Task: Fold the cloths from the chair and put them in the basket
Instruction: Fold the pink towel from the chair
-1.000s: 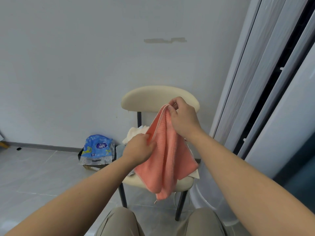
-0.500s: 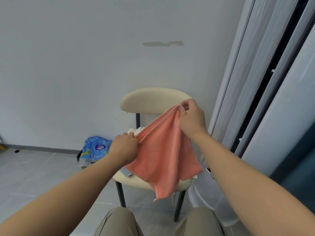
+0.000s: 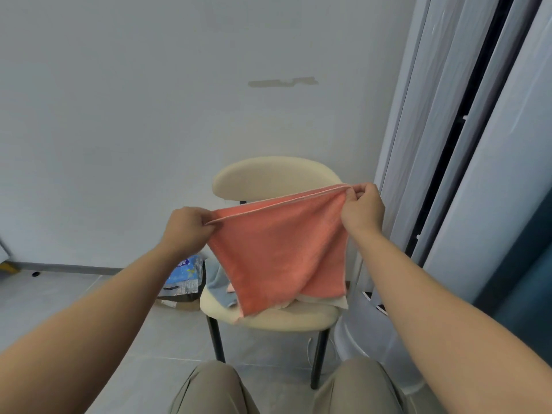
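Head camera, and here we are: the coral cloth is up in the air, spread wide in front of the chair, its top hem pulled into a straight line between both hands. The left hand has its fingers curled tight over the left corner, pinching the hem. The right hand pinches the right corner between thumb and fingers, a touch higher, so the edge slopes up toward the right. Below that line the fabric hangs loose, with one lower corner dropping to a point over the front of the seat and the other side draped in a soft fold. More laundry on that seat underneath: a blue cloth peeking out at the left, a white cloth showing at the right. A pale round tub stands just beside the chair's right legs; whether that's the basket, can't say. Behind the left forearm, a blue packet lies low by the wall. Beige-trousered knees sit at the bottom edge
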